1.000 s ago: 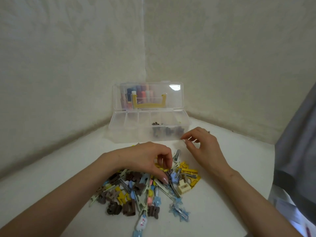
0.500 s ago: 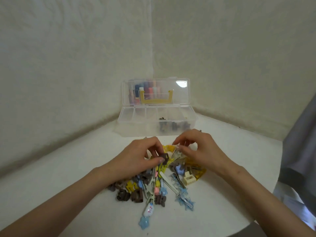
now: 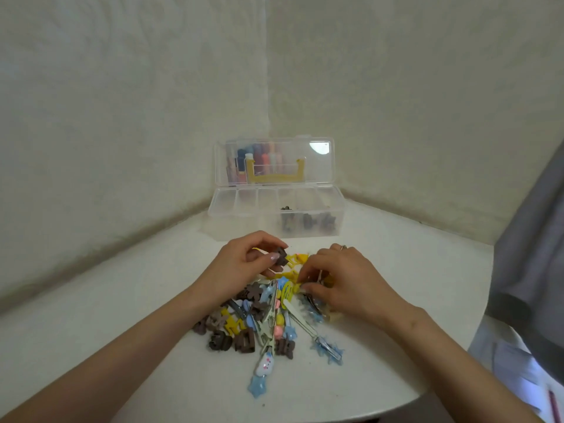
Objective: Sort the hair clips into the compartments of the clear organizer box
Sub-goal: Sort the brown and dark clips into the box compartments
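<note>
A heap of hair clips (image 3: 268, 319) in brown, yellow, blue and pale green lies on the white table. My left hand (image 3: 244, 264) pinches a small brown clip (image 3: 281, 257) just above the heap's far edge. My right hand (image 3: 338, 279) rests on the heap's right side, its fingers curled round a thin metal clip (image 3: 319, 277). The clear organizer box (image 3: 244, 221) stands open in the corner behind the hands. Several brown clips (image 3: 308, 222) lie in its right compartments; the left compartments look empty.
The box's raised lid (image 3: 317, 166) shows a yellow handle and coloured items behind it. Walls close in at the left and back. The table (image 3: 427, 285) ends in a curved edge at the right, beside grey fabric (image 3: 531, 270) and papers (image 3: 518, 370).
My left hand has lifted out of the heap with a brown clip and moved toward the box. My right hand came down from near the box onto the heap's right side.
</note>
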Motion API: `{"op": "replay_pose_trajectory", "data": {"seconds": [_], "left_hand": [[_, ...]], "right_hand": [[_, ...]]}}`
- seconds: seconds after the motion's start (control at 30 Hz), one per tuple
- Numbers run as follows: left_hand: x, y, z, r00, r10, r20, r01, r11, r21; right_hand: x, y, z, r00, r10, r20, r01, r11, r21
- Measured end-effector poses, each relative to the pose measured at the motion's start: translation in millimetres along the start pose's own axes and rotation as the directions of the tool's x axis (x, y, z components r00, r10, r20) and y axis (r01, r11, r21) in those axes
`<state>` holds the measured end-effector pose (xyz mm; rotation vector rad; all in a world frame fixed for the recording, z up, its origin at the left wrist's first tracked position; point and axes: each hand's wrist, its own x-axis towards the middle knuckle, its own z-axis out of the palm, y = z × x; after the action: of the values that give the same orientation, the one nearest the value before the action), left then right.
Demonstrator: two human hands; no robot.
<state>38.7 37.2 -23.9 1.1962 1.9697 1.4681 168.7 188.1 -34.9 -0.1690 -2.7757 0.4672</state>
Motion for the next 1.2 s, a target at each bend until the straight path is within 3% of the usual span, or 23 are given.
{"op": "replay_pose_trajectory", "data": {"seconds": [0.17,0.33,0.43,0.5,0.57,0.63,0.77,0.93,1.07,1.2], "left_hand": [[1,-1,0,1.000,0.001,-0.015,-0.001,1.000,-0.013],[16,1,-1,1.000,-0.001,0.007,0.000,0.997,0.080],[29,-1,2,1.000,-0.011,-0.012,0.014,0.958,0.286],[34,-4,3,0.999,0.038,0.008,-0.036,0.840,0.542],[34,-8,-1,0.995,0.055,0.081,-0.095,0.730,0.677],[26,-9,-13,0.990,0.011,0.140,-0.103,0.737,0.668],[-12,-13,-51,0.973,-0.045,0.228,-0.118,0.749,0.652],[-61,-26,-77,0.909,-0.200,0.365,-0.117,0.718,0.686],[-60,-34,-52,0.949,-0.061,0.308,-0.136,0.806,0.577],[-33,-33,-21,0.975,0.018,0.223,-0.135,0.841,0.523]], "right_hand": [[14,3,0,0.999,0.037,-0.013,-0.037,0.999,0.021],[33,15,-1,0.997,0.072,-0.005,-0.072,0.997,-0.011],[34,20,2,0.994,0.108,-0.027,-0.107,0.993,0.060],[31,23,2,0.991,0.122,-0.058,-0.115,0.988,0.107],[26,26,-2,0.987,0.128,-0.100,-0.116,0.986,0.123],[20,30,-7,0.990,0.116,-0.081,-0.105,0.987,0.124],[-2,36,-11,0.989,0.058,0.134,-0.080,0.982,0.169],[-28,40,-4,0.952,0.051,0.302,-0.085,0.991,0.099],[-24,38,4,0.958,0.095,0.269,-0.108,0.994,0.034],[-10,35,8,0.970,0.105,0.221,-0.133,0.984,0.115]]}}
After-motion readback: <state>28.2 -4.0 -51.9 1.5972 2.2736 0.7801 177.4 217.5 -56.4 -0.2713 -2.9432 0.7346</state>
